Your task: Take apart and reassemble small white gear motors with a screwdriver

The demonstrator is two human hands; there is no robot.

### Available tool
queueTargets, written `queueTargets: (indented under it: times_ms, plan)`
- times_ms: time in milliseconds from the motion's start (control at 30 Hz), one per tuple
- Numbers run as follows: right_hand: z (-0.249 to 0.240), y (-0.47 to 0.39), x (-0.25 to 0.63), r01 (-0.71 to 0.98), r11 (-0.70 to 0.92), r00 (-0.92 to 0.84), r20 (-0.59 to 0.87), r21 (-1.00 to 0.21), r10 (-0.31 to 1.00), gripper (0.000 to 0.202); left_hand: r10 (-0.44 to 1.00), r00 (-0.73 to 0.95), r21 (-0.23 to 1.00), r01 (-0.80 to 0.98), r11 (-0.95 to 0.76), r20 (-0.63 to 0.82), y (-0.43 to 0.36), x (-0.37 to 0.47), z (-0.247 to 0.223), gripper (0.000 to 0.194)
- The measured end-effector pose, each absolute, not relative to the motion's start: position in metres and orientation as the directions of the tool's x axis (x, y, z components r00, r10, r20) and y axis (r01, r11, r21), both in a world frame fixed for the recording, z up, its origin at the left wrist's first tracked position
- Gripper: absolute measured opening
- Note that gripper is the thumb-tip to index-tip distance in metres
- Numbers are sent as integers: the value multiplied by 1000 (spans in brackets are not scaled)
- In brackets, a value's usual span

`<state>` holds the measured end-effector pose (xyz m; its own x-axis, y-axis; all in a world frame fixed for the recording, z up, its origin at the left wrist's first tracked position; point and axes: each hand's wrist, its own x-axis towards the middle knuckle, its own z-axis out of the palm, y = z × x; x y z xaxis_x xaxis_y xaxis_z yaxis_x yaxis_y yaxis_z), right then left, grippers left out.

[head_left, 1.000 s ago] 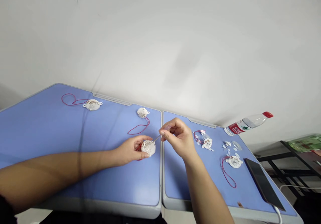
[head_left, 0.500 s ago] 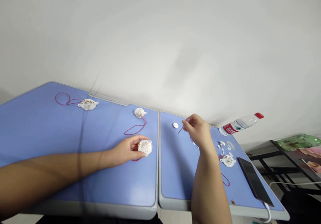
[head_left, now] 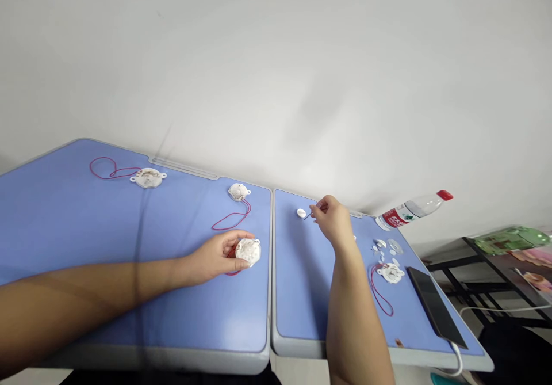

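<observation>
My left hand (head_left: 211, 258) grips a round white plastic housing (head_left: 249, 251) by its left side, thumb below and fingers above. Its red wire (head_left: 233, 251) loops partly behind the fingers. Over the right table, my right hand (head_left: 334, 221) pinches a thin small screwdriver (head_left: 307, 216), its handle mostly hidden by the fingers. The screwdriver's tip points down-left, close to a small round white part (head_left: 301, 213); I cannot tell whether they touch. Two more white housings, one at the far left (head_left: 149, 178) and one near the middle (head_left: 238, 191), lie with red wires.
On the right table lie another wired housing (head_left: 391, 273), several small white parts (head_left: 380, 244), a clear disc (head_left: 395, 247) and a black phone (head_left: 434, 306) with a white cable. A red-capped water bottle (head_left: 409, 211) leans by the wall. A gap (head_left: 272, 270) separates the tables.
My right hand has moved slightly left, bringing the screwdriver tip nearer the small round white part. My left hand keeps its hold on the housing. The view has shifted a little.
</observation>
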<state>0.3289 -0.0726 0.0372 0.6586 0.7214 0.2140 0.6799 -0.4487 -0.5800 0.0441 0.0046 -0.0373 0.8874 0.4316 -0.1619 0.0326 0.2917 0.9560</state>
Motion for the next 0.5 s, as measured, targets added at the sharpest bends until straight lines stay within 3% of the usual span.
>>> queueTargets:
  times_ms: [500]
  plan:
    - [36,-72,329,675,-440,648,192,-592,737,12,442,878,953,52,299,-187,4,46,-35,64]
